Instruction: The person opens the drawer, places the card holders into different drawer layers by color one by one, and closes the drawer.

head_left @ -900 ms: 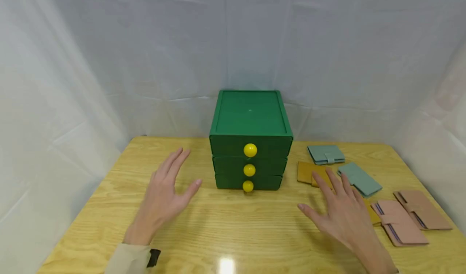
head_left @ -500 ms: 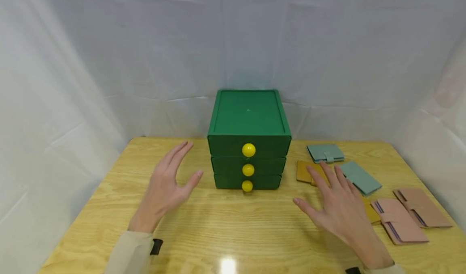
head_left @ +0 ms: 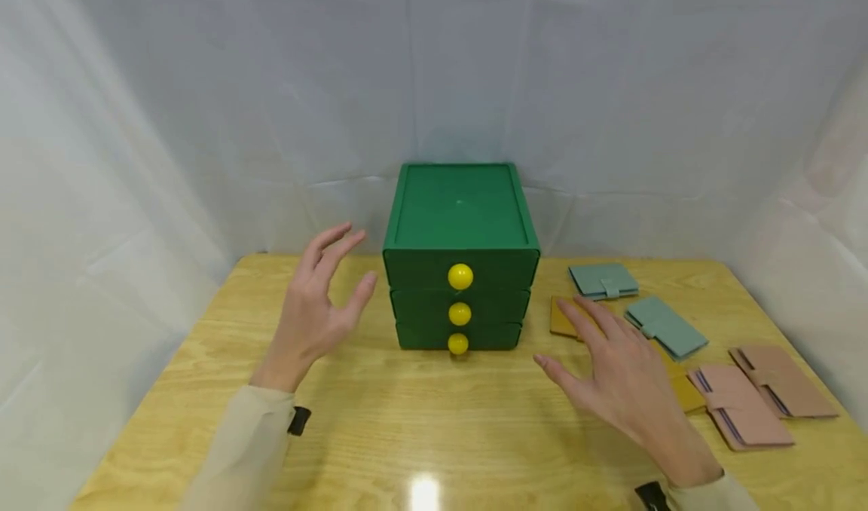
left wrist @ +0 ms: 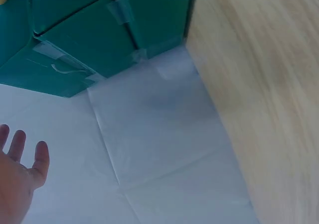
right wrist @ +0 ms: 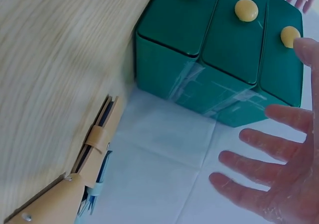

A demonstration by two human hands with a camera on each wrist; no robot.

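Green three-drawer box (head_left: pixel 461 258) with yellow knobs (head_left: pixel 460 276) is sitting at the back middle of the wooden table (head_left: pixel 434 428), all drawers shut. Left hand (head_left: pixel 319 311) is lifting and closing toward the box's left side, fingers spread wide, holding nothing. Right hand (head_left: pixel 620 375) is sliding leftward over the mustard wallet (head_left: pixel 564 319), also splayed and empty. Both hands are converging on the box; no contact yet.

Nothing to read anywhere: the green drawer box (head_left: pixel 461 228) carries no lettering, its yellow knobs (head_left: pixel 460 276) are plain, and the wallets (head_left: pixel 603 279) on the wooden table (head_left: pixel 434 436) show no brand, number or sign.
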